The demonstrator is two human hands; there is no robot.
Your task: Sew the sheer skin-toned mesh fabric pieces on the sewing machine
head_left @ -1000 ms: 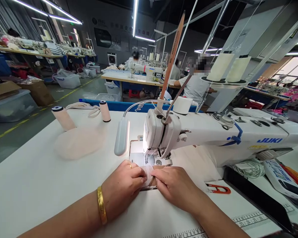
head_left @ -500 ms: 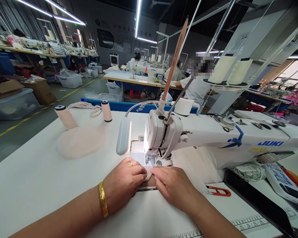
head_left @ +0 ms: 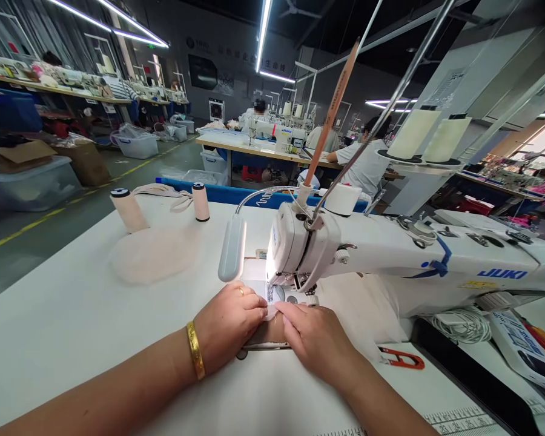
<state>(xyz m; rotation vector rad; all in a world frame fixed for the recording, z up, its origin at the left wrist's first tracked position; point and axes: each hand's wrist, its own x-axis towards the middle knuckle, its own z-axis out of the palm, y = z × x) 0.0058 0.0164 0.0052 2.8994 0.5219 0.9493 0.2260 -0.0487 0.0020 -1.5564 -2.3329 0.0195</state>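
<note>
Hands, two. Left hand (head_left: 231, 324): fingers curled closed, pinching sheer fabric (head_left: 271, 312); gold bangle (head_left: 195, 350) at wrist. Right hand (head_left: 315, 339): forefinger and thumb drawn together on the same fabric, whose edges under the fingertips are hard to make out. Fabric located just before the needle area of one white sewing machine (head_left: 381, 236). On worktop (head_left: 63, 351): two pale thread spools (head_left: 129, 212), far left; orange snips (head_left: 406, 358), right.
</note>
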